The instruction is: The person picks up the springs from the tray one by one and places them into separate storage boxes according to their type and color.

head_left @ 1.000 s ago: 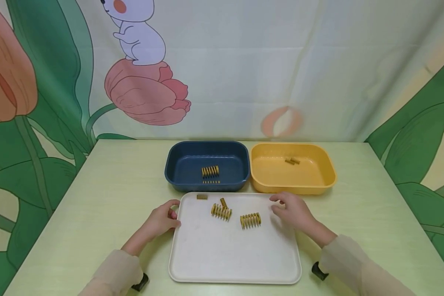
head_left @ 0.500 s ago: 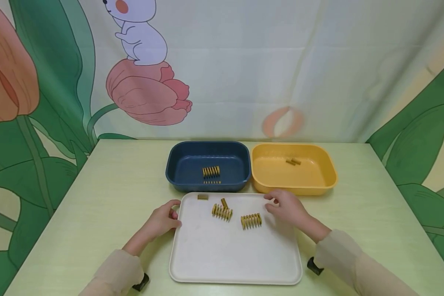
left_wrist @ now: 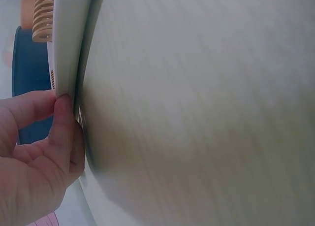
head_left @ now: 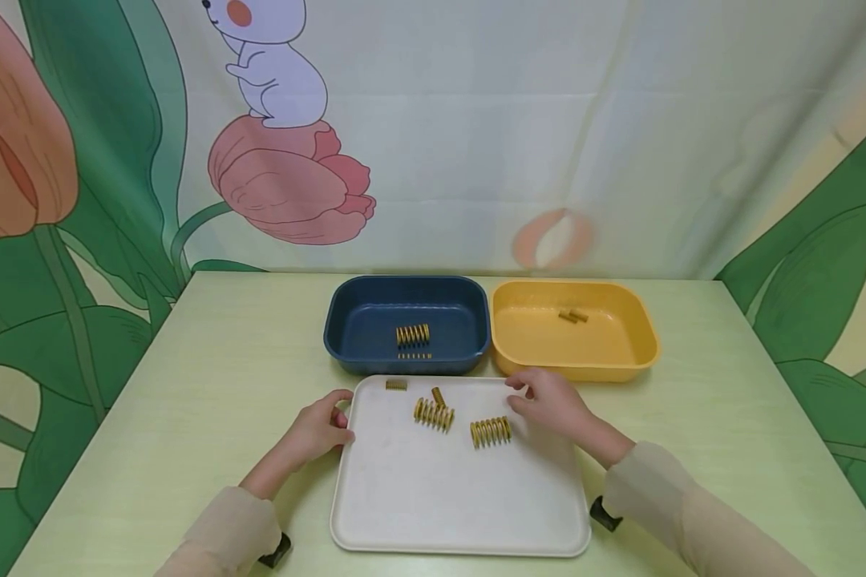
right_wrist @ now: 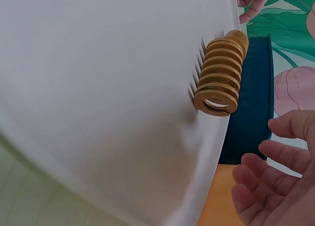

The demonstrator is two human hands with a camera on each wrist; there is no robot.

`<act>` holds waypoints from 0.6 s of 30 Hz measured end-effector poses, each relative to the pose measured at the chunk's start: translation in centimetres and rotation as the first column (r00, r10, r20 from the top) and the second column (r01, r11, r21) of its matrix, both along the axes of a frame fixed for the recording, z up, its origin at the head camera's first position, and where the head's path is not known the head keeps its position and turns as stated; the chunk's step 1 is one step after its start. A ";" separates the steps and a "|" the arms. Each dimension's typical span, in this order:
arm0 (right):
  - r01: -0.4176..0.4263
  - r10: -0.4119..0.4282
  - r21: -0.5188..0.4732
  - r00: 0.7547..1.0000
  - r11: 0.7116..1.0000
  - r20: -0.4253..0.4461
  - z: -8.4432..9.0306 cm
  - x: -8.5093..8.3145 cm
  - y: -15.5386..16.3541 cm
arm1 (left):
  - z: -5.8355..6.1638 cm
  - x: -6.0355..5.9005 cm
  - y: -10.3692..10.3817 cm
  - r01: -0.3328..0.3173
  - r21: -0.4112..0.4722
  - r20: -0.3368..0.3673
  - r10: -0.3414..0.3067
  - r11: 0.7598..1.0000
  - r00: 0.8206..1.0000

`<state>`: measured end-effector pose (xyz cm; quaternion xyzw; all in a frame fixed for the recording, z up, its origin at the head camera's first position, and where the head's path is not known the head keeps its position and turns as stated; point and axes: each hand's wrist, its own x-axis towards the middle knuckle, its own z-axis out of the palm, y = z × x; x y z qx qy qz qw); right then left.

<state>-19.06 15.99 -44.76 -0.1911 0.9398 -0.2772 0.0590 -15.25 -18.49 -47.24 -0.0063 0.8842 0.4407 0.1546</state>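
Observation:
My left hand (head_left: 319, 429) pinches the left rim of the white tray (head_left: 433, 505); the left wrist view shows the thumb and fingers on that edge. Over the tray's far right part hovers my right hand (head_left: 551, 403), fingers loosely bent and holding nothing. To its left lies a large gold spring (head_left: 491, 433). Another large spring (head_left: 434, 415) rests further left, a small spring (head_left: 438, 397) touching or close behind it. A second small spring (head_left: 396, 385) lies by the tray's far edge. In the right wrist view a large spring (right_wrist: 218, 77) stands out beyond the fingers.
Behind the tray are a dark blue bin (head_left: 346, 353) with one large spring (head_left: 413, 335) inside and, to its right, a yellow bin (head_left: 606, 365) holding small springs (head_left: 573, 316). A printed curtain (head_left: 447, 160) hangs behind the pale green table (head_left: 209, 385).
My right hand has shifted left over the tray, closer to the rightmost large spring. The left hand stays on the tray rim, and the springs keep their places.

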 end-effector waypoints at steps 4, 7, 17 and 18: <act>-0.010 0.010 -0.006 1.000 1.000 0.010 0.2 -0.2 -0.5 | 0.0 0.0 0.0 0.003 -0.003 -0.002 -0.003 1.000 1.000; -0.014 0.014 -0.004 1.000 1.000 0.023 0.4 -0.3 -1.0 | -0.1 -0.1 0.0 0.002 -0.007 -0.001 -0.002 1.000 1.000; 0.016 -0.017 0.005 0.994 1.000 0.110 0.5 -0.6 -2.4 | -0.2 -0.2 -0.1 0.003 -0.019 0.004 -0.003 1.000 1.000; 0.017 -0.017 0.003 0.993 1.000 0.116 0.5 -0.6 -2.5 | -0.2 -0.2 -0.1 0.003 -0.022 0.005 -0.003 1.000 1.000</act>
